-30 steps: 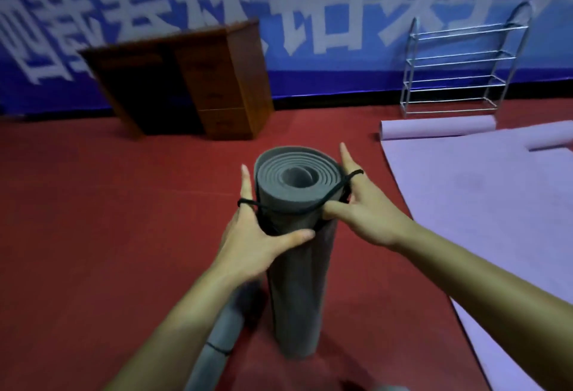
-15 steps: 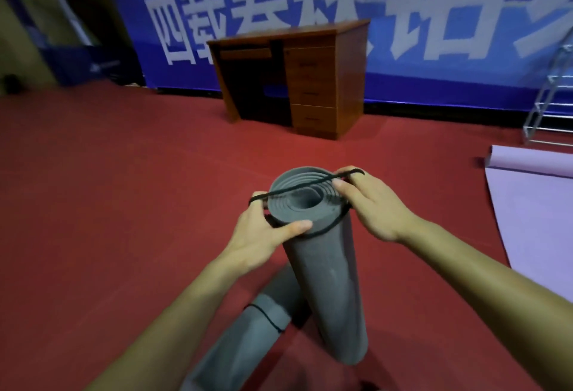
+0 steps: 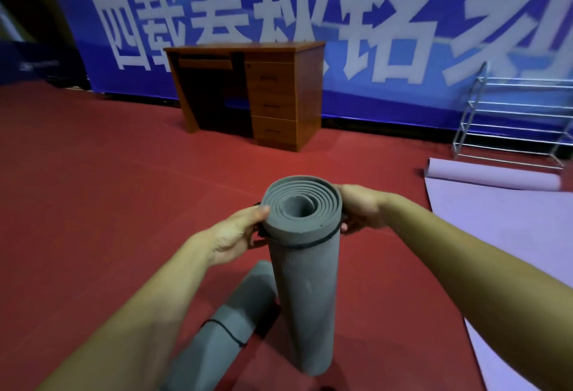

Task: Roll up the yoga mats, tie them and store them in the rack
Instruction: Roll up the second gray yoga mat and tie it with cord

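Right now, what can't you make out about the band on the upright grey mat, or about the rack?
- Black band: only the front arc shows in the head view; the rolled grey mat hides the back, so any knot is unseen.
- Fingers of the right hand: mostly behind the mat.
- Left hand: its grip on the band is too dark to read.
- Metal rack: the right edge cuts it off.

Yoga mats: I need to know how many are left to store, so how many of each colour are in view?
Grey, rolled: 2, the upright grey mat between the left hand and right hand, and the tied grey mat lying on the floor.
Purple: 2, a rolled purple mat and a flat purple mat.
Total: 4
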